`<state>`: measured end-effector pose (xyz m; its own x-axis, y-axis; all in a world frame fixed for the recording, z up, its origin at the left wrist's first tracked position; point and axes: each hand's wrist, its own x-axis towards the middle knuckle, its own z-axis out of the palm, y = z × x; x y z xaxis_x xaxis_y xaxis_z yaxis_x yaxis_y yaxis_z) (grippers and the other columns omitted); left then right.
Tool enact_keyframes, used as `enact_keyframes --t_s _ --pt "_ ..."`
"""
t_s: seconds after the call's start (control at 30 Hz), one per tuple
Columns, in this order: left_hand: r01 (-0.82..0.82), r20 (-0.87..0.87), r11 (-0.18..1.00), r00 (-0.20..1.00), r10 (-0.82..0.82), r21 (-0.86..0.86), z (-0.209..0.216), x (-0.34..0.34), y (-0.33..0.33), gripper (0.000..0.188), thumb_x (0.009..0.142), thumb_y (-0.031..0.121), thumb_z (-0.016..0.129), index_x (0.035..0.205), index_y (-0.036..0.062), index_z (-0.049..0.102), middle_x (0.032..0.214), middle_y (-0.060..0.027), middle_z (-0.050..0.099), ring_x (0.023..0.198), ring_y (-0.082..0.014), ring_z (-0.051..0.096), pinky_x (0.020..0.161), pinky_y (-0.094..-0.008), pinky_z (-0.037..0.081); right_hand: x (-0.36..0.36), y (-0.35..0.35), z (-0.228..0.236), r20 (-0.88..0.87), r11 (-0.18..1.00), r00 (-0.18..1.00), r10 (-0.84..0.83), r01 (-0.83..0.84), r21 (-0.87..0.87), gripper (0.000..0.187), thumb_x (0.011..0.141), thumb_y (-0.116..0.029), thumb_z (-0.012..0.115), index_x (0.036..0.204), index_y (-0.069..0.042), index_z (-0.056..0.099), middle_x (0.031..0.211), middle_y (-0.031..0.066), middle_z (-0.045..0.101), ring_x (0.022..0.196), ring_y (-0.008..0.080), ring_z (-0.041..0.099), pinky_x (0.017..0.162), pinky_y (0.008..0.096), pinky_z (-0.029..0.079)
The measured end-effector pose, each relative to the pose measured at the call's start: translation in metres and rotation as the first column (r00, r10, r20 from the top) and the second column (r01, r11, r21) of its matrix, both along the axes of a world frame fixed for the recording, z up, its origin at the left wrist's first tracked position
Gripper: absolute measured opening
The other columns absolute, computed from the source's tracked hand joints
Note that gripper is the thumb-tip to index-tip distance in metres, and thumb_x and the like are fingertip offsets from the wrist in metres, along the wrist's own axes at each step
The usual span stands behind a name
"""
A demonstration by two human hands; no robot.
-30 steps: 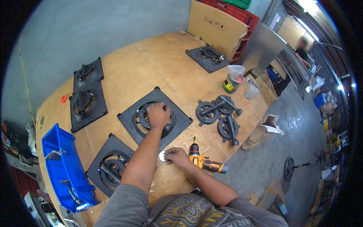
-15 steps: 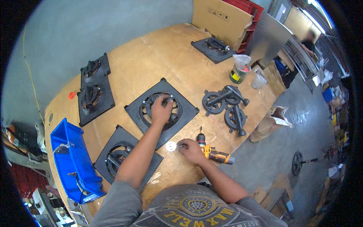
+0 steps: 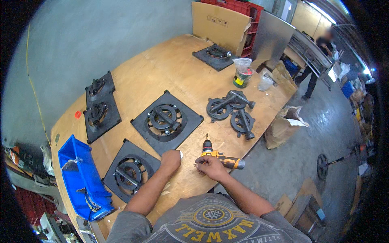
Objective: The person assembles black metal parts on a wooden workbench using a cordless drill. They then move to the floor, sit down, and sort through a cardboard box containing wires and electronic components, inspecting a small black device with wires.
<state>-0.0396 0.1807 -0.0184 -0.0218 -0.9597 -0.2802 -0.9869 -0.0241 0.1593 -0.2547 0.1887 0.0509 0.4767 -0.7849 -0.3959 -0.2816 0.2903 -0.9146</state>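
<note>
My left hand (image 3: 171,160) is closed at the near edge of the wooden table, its fingers bent over a small white disc (image 3: 181,154) that mostly hides behind them. My right hand (image 3: 210,167) pinches something small and dark, beside and partly over a yellow-and-black cordless drill (image 3: 229,161) lying on its side. In front of my hands lies a square black plate (image 3: 138,121) with a round cast burner (image 3: 163,119) set in its opening. A similar black plate with a burner (image 3: 129,175) lies left of my left forearm.
A blue bin (image 3: 75,182) stands at the left edge. Two more burner plates (image 3: 106,121) lie behind it, another (image 3: 213,60) at the far end. Loose burners (image 3: 243,123) and a tub (image 3: 242,77) sit to the right. A paper bag (image 3: 283,127) stands beyond the edge; a person (image 3: 324,44) is farther off.
My left hand has come back from the burner on the middle plate to the white disc, uncovering that burner. My right hand stays by the drill. The whole view has shifted slightly.
</note>
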Motion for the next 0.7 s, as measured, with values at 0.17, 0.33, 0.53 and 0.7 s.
enact_keyframes --t_s 0.17,0.33,0.53,0.7 --pt "0.017 -0.013 0.992 1.0 -0.019 -0.124 -0.01 -0.003 0.016 0.018 0.081 0.01 0.056 0.091 0.0042 0.07 0.094 -0.018 0.069 0.083 -0.0357 0.069 0.07 -0.048 0.054 -0.016 0.006 -0.015 0.036 1.0 0.999 -0.026 0.027 -0.016 0.029 0.088 -0.016 0.069 0.107 0.005 0.064 0.085 0.0091 0.068 0.072 0.0142 0.066 0.063 0.0284 0.056" --pt "-0.039 -0.106 0.989 0.994 0.025 -0.139 -0.008 0.002 0.023 0.018 0.084 0.018 0.059 0.094 0.0082 0.069 0.095 -0.0156 0.07 0.088 -0.0349 0.068 0.074 -0.0476 0.053 -0.014 0.012 -0.017 0.032 0.999 0.999 -0.032 0.031 0.004 0.029 0.088 -0.016 0.069 0.108 0.004 0.064 0.085 0.009 0.068 0.07 0.0142 0.065 0.063 0.0284 0.056" --pt "-0.268 -0.575 0.948 0.809 0.124 -0.172 0.044 -0.014 0.049 0.03 0.082 0.03 0.073 0.1 0.0067 0.071 0.093 -0.0146 0.071 0.084 -0.0281 0.07 0.075 -0.0394 0.054 -0.011 0.012 -0.009 0.052 0.996 0.995 -0.086 0.087 -0.023 0.027 0.088 -0.013 0.07 0.109 0.003 0.062 0.085 0.0063 0.066 0.075 0.0125 0.065 0.065 0.0274 0.055" --pt "-0.331 -0.715 0.932 0.687 0.132 -0.147 0.072 -0.029 0.071 0.03 0.079 0.024 0.08 0.096 0.0015 0.071 0.086 -0.0131 0.073 0.076 -0.019 0.07 0.072 -0.0322 0.055 -0.004 0.016 0.002 0.149 0.993 0.984 -0.095 0.105 -0.061 0.027 0.088 -0.012 0.07 0.109 0.003 0.062 0.089 0.0066 0.067 0.08 0.0125 0.066 0.068 0.0281 0.057"
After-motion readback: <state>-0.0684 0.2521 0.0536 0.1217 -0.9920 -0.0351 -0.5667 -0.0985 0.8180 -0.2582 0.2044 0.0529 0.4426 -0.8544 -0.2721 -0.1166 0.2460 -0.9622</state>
